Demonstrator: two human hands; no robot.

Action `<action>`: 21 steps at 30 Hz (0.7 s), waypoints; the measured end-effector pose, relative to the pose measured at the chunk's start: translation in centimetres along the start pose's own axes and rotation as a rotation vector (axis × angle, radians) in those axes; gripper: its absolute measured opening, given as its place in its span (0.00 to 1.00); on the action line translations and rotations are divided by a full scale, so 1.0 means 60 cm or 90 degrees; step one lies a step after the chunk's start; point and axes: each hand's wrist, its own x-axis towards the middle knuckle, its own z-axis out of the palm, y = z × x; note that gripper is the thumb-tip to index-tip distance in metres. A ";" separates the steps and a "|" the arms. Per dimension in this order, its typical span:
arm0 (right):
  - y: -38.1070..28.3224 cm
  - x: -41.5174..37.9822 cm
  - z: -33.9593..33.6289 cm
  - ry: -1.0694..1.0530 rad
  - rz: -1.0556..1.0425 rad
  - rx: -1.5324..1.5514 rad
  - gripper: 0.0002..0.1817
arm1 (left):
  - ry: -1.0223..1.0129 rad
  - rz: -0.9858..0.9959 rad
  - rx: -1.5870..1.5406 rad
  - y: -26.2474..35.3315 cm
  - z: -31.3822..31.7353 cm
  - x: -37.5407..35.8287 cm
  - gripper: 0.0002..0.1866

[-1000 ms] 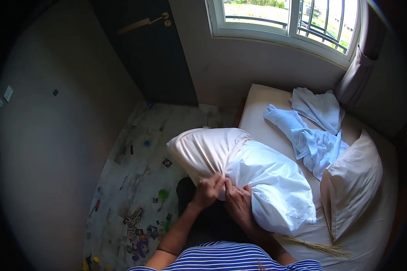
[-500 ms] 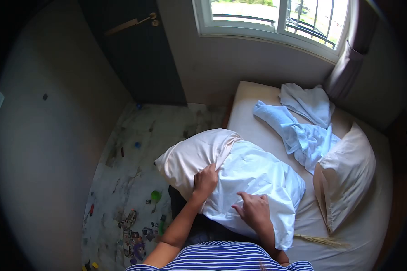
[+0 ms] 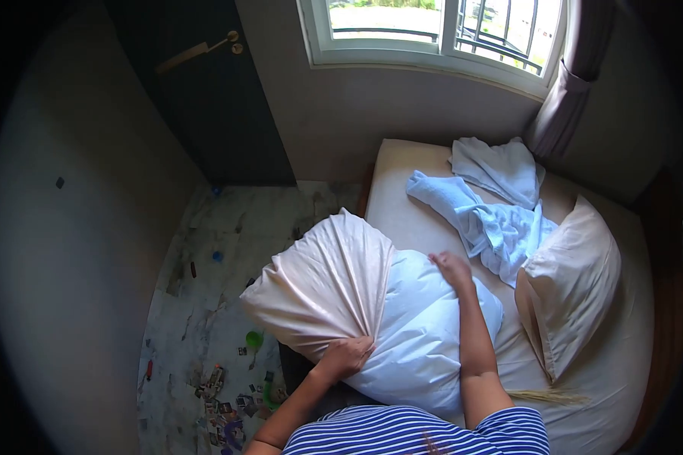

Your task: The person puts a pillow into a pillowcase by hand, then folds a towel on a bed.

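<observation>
A white pillow (image 3: 421,334) rests across my lap and the edge of the bed, its left part inside a cream pillowcase (image 3: 319,277). My left hand (image 3: 347,356) is closed on the pillowcase's open edge at the near side, and the cloth is pulled into tight folds that fan out from it. Over the far side of the pillow is my right hand (image 3: 454,271), slightly blurred, its fingers reaching toward the pillowcase edge; it holds nothing that I can see.
A second cream pillow (image 3: 573,292) leans at the right of the bed (image 3: 402,171). Behind lie a light blue cloth (image 3: 501,227) and a pale grey cloth (image 3: 497,167). Dry straw stalks (image 3: 546,396) lie near my right arm. Small items, including a green scoop (image 3: 254,340), litter the floor (image 3: 197,303).
My left hand has pulled the pillowcase edge nearer to my body, drawing it into folds. My right hand has moved from above the pillow's near part to its far side.
</observation>
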 end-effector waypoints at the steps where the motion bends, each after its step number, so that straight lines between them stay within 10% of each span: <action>1: 0.061 0.044 0.079 -0.063 -0.097 0.050 0.37 | -0.011 -0.014 0.011 0.001 -0.002 0.001 0.10; 6: -0.003 -0.026 0.035 -0.207 0.020 0.165 0.46 | 0.091 -0.210 -0.064 -0.013 -0.010 0.033 0.13; 7: -0.011 -0.030 0.022 -0.232 0.077 0.174 0.34 | 0.102 -0.225 -0.054 -0.009 -0.021 0.053 0.13; 12: -0.125 -0.139 -0.099 -0.058 -0.192 0.112 0.42 | 0.255 -0.249 0.031 -0.019 -0.056 0.180 0.12; 21: -0.179 -0.173 -0.101 0.108 -0.216 0.268 0.29 | 0.316 0.107 -0.085 0.068 -0.043 0.163 0.07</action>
